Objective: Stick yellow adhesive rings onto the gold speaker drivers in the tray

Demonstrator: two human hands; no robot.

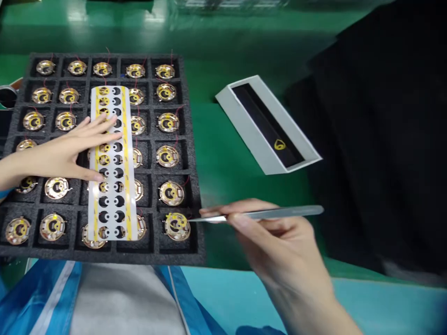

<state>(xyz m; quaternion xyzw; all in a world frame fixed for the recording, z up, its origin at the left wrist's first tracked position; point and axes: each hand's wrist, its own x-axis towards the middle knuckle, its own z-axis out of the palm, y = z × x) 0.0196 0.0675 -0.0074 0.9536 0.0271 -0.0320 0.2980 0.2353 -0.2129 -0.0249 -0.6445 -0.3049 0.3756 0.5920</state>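
Note:
My left hand point(82, 144) lies with fingers spread across a white sticker sheet point(131, 214), which has two rows of die-cut shapes and yellow strips. The sheet rests on a black foam tray point(199, 232) divided into square compartments. Most visible compartments hold a round gold-rimmed part with a yellow piece and a thin red wire. In my right hand point(279, 246) a pair of metal tweezers point(275, 212) is pinched. Their tips reach the edge of the round part point(177, 227) in the near right compartment, where a yellow piece sits on its top side.
Right of the tray, a white box point(244, 123) with a black inside and a yellow logo lies slanted on the green table mat point(216, 149). Black cloth point(377, 139) covers the right side. A round dark object point(7, 97) is partly visible at the left edge.

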